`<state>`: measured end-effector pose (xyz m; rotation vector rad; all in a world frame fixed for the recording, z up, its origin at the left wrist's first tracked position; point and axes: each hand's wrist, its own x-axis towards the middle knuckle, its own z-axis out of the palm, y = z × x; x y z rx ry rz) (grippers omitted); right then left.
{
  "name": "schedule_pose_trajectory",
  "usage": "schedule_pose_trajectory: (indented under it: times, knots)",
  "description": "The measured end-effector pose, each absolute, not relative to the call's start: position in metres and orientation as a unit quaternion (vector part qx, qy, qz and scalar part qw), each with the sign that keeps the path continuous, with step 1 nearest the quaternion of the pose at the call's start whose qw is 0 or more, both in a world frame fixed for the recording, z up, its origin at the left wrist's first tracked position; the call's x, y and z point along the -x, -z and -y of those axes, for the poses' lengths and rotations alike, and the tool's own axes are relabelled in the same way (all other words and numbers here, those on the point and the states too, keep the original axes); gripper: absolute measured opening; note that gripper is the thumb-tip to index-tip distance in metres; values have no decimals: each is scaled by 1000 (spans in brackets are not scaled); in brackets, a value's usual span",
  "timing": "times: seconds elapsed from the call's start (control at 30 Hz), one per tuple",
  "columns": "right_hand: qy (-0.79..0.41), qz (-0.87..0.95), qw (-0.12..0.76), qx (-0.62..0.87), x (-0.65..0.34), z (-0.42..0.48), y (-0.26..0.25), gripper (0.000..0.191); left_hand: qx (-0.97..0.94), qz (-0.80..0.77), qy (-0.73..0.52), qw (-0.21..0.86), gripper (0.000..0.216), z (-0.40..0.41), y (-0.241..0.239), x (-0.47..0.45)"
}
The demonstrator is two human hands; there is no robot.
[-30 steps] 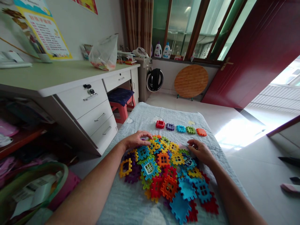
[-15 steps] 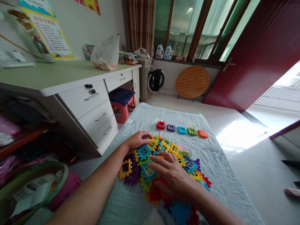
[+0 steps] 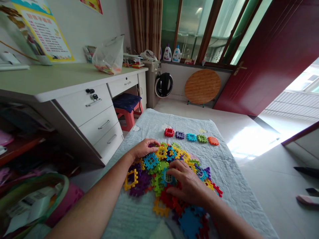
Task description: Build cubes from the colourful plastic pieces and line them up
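Observation:
A heap of colourful interlocking plastic building tiles (image 3: 157, 181), some solid and some with window-like grids, lies on the cloth-covered table. At its far left edge rests my left hand (image 3: 144, 148), fingers stretched over the tiles beside a yellow grid tile (image 3: 161, 152). My right hand (image 3: 188, 181) lies over the middle of the heap with its fingers apart and bent. Under its fingertips is a blue window tile (image 3: 167, 177). Beyond the heap, a row holds a red tile (image 3: 169, 132), a purple tile (image 3: 179, 134), a blue tile (image 3: 191, 137), a green tile (image 3: 201, 138) and an orange tile (image 3: 213, 141).
A pale blue cloth (image 3: 239, 199) covers the table. To the left are a white desk (image 3: 97, 113), a stool (image 3: 127, 106) and a pink-green basket (image 3: 64, 196). A washing machine (image 3: 152, 79) and a folded round table (image 3: 202, 87) stand farther back.
My right hand has drawn back slightly to the right, its fingers more bent. The blue window tile beneath it has shifted right, baring green tiles. My left hand stays at the heap's edge.

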<state>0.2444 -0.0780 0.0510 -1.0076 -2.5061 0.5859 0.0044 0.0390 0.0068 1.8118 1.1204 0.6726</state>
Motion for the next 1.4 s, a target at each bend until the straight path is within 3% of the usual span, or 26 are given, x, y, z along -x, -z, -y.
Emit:
schedule_pose_trajectory:
  times: [0.17,0.37,0.47,0.6,0.77,0.93,1.13,1.27,1.4]
  knots:
    - [-269,858,215,381,-254,74,-48,23,-736,-459,-264,421,31,-38,-10,-5]
    - [-290,837,205,416,-257,72,-42,45,-739,-460,-263,415,31,-39,-9,-5]
    - [-290,840,203,412,-256,70,-42,30,-742,-457,-261,416,32,-39,-9,-5]
    - [-258,811,280,444,-261,64,-42,11,-747,-462,-257,403,31,-39,-10,-5]
    - [-157,775,370,488,-273,54,-39,4,-746,-467,-251,403,32,-39,-10,-4]
    - [-101,807,330,480,-279,51,-36,15,-743,-470,-251,406,34,-39,-10,-4]
    - [-92,817,329,464,-280,52,-36,12,-740,-474,-251,406,33,-38,-9,-5]
    - [-138,805,358,453,-278,54,-40,11,-740,-472,-257,405,33,-38,-9,-5]
    - [-207,840,314,390,-275,60,-47,13,-739,-470,-257,409,33,-38,-9,-5]
